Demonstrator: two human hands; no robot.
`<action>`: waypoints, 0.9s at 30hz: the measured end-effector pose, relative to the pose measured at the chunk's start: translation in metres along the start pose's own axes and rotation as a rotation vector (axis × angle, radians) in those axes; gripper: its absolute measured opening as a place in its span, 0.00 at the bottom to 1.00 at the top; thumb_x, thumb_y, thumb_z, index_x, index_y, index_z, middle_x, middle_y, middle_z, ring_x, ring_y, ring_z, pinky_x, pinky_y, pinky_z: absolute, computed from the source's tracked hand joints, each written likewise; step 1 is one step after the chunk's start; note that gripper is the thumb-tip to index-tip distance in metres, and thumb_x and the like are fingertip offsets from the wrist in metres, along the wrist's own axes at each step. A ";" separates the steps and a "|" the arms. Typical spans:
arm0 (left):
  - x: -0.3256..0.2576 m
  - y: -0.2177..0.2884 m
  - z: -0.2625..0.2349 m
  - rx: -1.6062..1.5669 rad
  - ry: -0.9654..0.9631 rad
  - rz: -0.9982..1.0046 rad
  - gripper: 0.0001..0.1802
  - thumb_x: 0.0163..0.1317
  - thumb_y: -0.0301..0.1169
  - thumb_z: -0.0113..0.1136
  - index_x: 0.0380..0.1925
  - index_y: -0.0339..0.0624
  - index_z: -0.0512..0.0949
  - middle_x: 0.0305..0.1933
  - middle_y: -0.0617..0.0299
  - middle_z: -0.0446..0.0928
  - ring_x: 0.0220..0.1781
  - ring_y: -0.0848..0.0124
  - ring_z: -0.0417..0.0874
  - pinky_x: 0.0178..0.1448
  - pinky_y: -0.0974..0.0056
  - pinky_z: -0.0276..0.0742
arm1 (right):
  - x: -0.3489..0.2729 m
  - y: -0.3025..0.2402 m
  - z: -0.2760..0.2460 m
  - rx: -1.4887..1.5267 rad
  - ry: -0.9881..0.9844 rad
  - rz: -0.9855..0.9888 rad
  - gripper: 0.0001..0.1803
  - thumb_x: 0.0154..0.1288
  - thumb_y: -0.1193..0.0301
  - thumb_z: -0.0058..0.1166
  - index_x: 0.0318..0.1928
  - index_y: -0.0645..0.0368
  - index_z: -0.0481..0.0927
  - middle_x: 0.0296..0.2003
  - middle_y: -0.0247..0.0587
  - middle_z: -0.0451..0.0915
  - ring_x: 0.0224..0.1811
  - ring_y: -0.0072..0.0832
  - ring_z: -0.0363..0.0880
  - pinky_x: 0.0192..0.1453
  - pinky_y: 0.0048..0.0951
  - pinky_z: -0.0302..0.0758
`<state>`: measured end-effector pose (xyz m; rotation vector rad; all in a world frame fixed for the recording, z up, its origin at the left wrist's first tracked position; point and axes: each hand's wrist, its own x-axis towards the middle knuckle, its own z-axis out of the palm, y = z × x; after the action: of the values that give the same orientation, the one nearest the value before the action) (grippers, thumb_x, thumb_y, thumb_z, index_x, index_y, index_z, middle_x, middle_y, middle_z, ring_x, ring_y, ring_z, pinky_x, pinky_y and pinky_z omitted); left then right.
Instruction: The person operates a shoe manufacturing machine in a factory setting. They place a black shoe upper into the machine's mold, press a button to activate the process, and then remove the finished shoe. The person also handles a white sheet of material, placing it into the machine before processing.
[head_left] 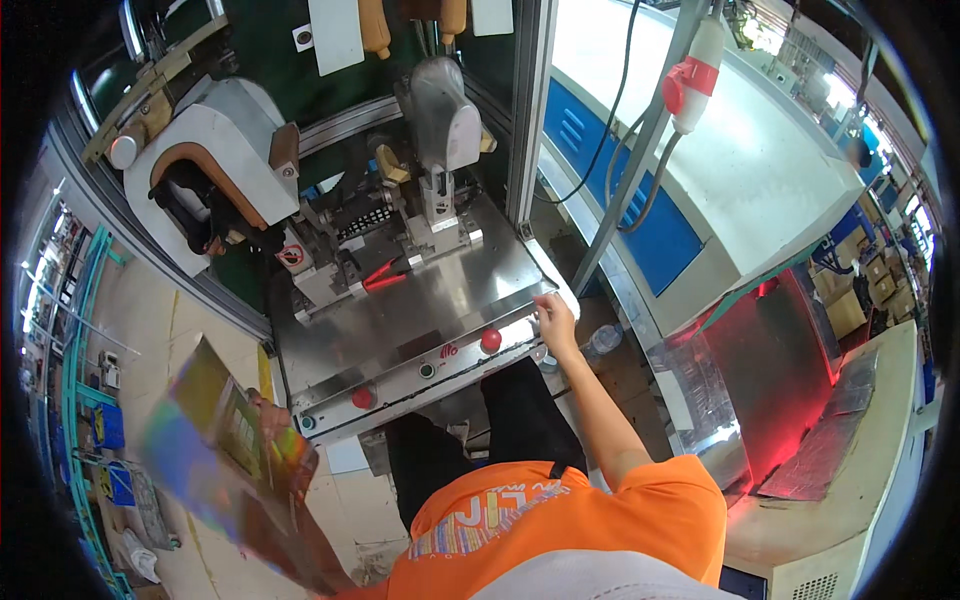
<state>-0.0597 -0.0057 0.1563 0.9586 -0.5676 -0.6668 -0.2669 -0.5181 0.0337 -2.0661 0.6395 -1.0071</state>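
On the left, my left hand grips a thin, see-through sheet with a rainbow sheen. The sheet hangs tilted beside the machine and covers part of that hand and forearm. My right hand is at the right front corner of the metal machine table, its fingers curled together close to the edge. Whether anything small is between those fingers, I cannot make out. A red-handled tool, which looks like pliers, lies on the table below the clamping fixture.
Along the table's front strip sit two red push buttons and a small dark knob. A white curved machine head stands at the back left. To the right are a white-and-blue cabinet, a hanging red-and-white plug and a red-lit machine.
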 end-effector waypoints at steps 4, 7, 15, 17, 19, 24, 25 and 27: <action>0.006 -0.012 0.064 1.072 0.517 -0.381 0.12 0.60 0.34 0.57 0.36 0.35 0.76 0.31 0.63 0.78 0.27 0.76 0.75 0.32 0.70 0.71 | -0.004 -0.006 0.003 -0.259 0.095 -0.085 0.07 0.52 0.81 0.51 0.34 0.61 0.76 0.34 0.47 0.73 0.41 0.44 0.72 0.43 0.37 0.70; -0.026 -0.010 0.020 0.970 0.510 -0.196 0.15 0.60 0.34 0.57 0.42 0.34 0.76 0.37 0.58 0.78 0.35 0.74 0.76 0.38 0.66 0.73 | -0.011 -0.010 0.017 -0.308 0.126 -0.146 0.09 0.54 0.78 0.52 0.38 0.58 0.76 0.43 0.46 0.72 0.49 0.43 0.69 0.51 0.39 0.66; -0.062 -0.009 -0.016 0.150 0.470 -0.133 0.10 0.58 0.30 0.57 0.33 0.31 0.77 0.28 0.67 0.77 0.27 0.79 0.73 0.32 0.71 0.71 | -0.016 -0.011 0.020 -0.365 0.093 -0.123 0.13 0.54 0.76 0.52 0.42 0.55 0.75 0.48 0.43 0.71 0.51 0.39 0.68 0.55 0.40 0.62; -0.040 -0.033 0.035 0.821 0.678 -0.097 0.10 0.58 0.31 0.58 0.28 0.34 0.77 0.25 0.71 0.74 0.24 0.82 0.69 0.28 0.74 0.67 | -0.017 -0.010 0.017 -0.381 0.090 -0.122 0.13 0.54 0.77 0.52 0.42 0.55 0.75 0.48 0.43 0.71 0.51 0.39 0.68 0.55 0.40 0.62; -0.049 -0.026 0.025 0.851 0.691 -0.111 0.09 0.57 0.31 0.59 0.27 0.34 0.77 0.24 0.71 0.74 0.24 0.82 0.69 0.27 0.74 0.66 | -0.016 -0.012 0.016 -0.383 0.086 -0.133 0.14 0.53 0.77 0.51 0.43 0.55 0.75 0.48 0.43 0.71 0.51 0.40 0.68 0.55 0.41 0.61; -0.063 -0.027 0.022 0.272 0.738 -0.001 0.07 0.56 0.30 0.60 0.28 0.35 0.78 0.24 0.71 0.74 0.24 0.82 0.69 0.27 0.74 0.66 | -0.015 -0.013 0.016 -0.386 0.094 -0.150 0.16 0.52 0.79 0.51 0.44 0.55 0.75 0.48 0.43 0.71 0.51 0.41 0.68 0.55 0.41 0.61; -0.061 -0.028 0.023 0.262 0.704 -0.036 0.07 0.56 0.29 0.60 0.28 0.35 0.78 0.24 0.71 0.74 0.24 0.82 0.69 0.28 0.74 0.66 | -0.016 -0.014 0.016 -0.385 0.089 -0.146 0.17 0.51 0.79 0.51 0.44 0.55 0.75 0.48 0.44 0.71 0.51 0.41 0.68 0.56 0.41 0.61; -0.055 -0.032 0.023 0.699 0.585 -0.231 0.07 0.55 0.29 0.60 0.28 0.35 0.78 0.24 0.71 0.74 0.24 0.82 0.70 0.28 0.74 0.67 | -0.017 -0.014 0.017 -0.383 0.080 -0.139 0.17 0.50 0.79 0.51 0.44 0.55 0.75 0.48 0.44 0.71 0.51 0.41 0.68 0.56 0.41 0.61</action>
<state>-0.1206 0.0086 0.1312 1.8157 -0.1533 -0.3492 -0.2614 -0.4909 0.0303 -2.4407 0.7880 -1.1189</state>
